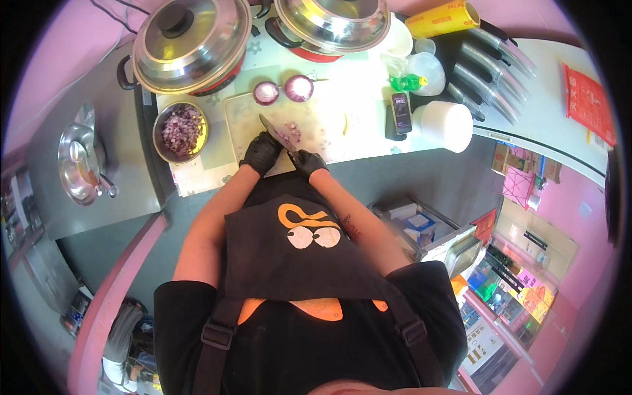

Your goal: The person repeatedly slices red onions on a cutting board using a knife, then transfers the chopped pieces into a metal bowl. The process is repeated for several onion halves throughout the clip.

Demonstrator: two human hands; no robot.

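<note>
A kitchen knife (274, 132) slants over a pale cutting board (237, 116), its handle in the grip of my right hand (311, 163). Black gloves cover both hands. My left hand (260, 152) rests on the board with curled fingers against the near side of the blade; whether anything lies under them is hidden. Small bits of chopped red onion (292, 131) are scattered just beyond the blade. Two cut red onion pieces, one onion half (266, 93) and a larger onion piece (298, 88), sit at the board's far edge. Diced onion (180, 131) fills much of a metal bowl (157, 143) on the left.
Two lidded pans, a left pan (207, 54) and a right pan (335, 29), stand at the back. On the right are a phone (401, 113), a green-capped bottle (407, 82), a white container (447, 126) and a yellow film roll (442, 19). A steel bowl (74, 173) holds utensils at left.
</note>
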